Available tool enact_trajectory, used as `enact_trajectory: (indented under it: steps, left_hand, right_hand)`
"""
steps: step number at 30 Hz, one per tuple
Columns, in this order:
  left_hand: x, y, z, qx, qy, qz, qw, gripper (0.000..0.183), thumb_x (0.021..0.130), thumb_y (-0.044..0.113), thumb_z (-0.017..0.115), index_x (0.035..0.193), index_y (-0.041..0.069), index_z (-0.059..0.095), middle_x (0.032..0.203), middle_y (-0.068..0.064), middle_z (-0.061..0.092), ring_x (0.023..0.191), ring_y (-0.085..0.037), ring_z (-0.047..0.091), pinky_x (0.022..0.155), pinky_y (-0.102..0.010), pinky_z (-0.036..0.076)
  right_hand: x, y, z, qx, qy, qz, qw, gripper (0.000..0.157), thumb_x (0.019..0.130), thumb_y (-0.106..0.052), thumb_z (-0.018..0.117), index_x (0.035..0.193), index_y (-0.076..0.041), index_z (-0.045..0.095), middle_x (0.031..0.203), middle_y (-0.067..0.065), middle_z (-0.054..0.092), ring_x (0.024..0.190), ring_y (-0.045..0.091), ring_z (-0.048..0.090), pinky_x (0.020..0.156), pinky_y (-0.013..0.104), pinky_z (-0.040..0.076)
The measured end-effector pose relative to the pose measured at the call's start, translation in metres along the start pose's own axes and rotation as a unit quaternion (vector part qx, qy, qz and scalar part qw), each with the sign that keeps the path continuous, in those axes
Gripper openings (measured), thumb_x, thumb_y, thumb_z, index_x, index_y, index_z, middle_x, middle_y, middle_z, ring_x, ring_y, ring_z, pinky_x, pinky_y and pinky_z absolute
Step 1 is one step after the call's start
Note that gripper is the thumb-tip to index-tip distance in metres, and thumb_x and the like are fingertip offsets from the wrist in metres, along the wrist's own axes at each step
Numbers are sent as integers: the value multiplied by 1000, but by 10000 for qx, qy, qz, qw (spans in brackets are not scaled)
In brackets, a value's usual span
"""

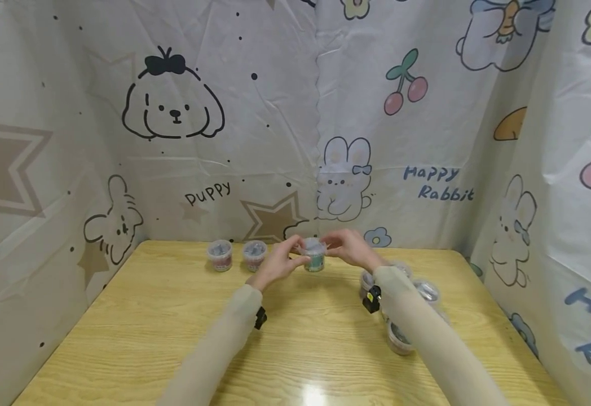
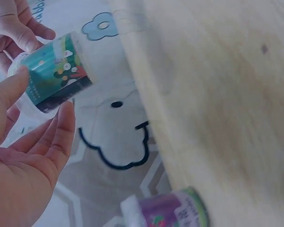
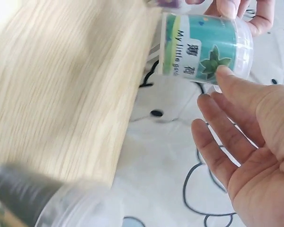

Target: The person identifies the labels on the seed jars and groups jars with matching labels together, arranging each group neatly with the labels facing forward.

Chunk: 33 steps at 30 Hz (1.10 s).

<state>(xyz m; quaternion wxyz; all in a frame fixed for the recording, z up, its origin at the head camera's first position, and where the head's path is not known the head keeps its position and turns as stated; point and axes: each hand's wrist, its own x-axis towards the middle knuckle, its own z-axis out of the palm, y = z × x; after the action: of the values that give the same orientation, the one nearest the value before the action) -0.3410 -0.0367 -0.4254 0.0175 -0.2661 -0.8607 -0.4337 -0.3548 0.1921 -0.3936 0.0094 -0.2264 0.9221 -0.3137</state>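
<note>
Between both hands, near the table's far edge, is a small clear plastic cup (image 1: 314, 262) with a teal label and a translucent lid. The label shows a green plant and "My little gard…" in the right wrist view, where the cup (image 3: 199, 47) appears on its side because of the camera's angle. My left hand (image 1: 279, 264) pinches it from the left, thumb and fingers around the lid end. From the right, my right hand (image 1: 351, 248) holds the lid end with thumb and index finger, its other fingers spread out below.
Two lidded cups (image 1: 220, 256) with purplish contents stand left of my left hand; a purple-labelled cup (image 2: 170, 210) shows in the left wrist view. Under and beside my right forearm, several more lidded cups (image 1: 401, 340) are grouped. A printed curtain (image 1: 275, 141) hangs behind the wooden table (image 1: 173, 338).
</note>
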Motion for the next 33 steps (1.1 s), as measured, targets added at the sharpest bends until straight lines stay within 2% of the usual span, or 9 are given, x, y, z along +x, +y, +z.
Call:
enact_trajectory:
  steps: [4,9,13,20,26,33]
  left_hand:
    - [-4,3,-15,-74,152,46,9998,19,97,29,63,112,19,55,115,-8,68,112,-28,64,84,-45,53]
    - [-7,8,-31,-285,193,7,9994,22,98,29,61,117,20,56,120,-10,67,116,-28,62,89,-48,53]
    - [-11,8,-36,-446,290,18,9986,24,97,32,61,118,21,56,126,-11,65,117,-29,62,89,-49,53]
    - [-21,9,-42,-963,442,133,9943,26,97,31,62,120,20,56,123,-10,66,108,-25,65,81,-39,53]
    - [-26,11,-42,-895,408,142,9950,28,97,32,63,121,19,56,121,-9,67,106,-21,63,84,-35,53]
    - [-27,14,-41,-739,489,216,9958,28,96,30,64,120,18,57,115,-7,69,101,-21,65,81,-35,55]
  right_hand:
    - [0,-10,3,101,295,0,9995,34,91,-21,71,124,-11,67,120,9,70,106,26,69,89,42,56]
    - [-4,-23,6,767,505,230,9955,34,92,-24,70,124,-14,67,122,7,69,110,25,67,93,43,54]
    - [-9,-36,13,1626,734,348,9833,35,94,-21,67,129,-14,63,127,10,66,116,27,64,98,46,51]
    - [-19,-53,24,2925,1086,514,9487,37,95,-18,66,131,-13,60,130,13,63,120,30,61,101,47,48]
    - [-25,-60,32,3397,1219,597,9307,36,95,-15,66,130,-13,59,131,15,60,119,30,61,94,40,53]
    - [-26,-58,40,3648,1220,616,9210,40,97,-12,62,136,-11,54,138,18,54,124,33,57,94,39,54]
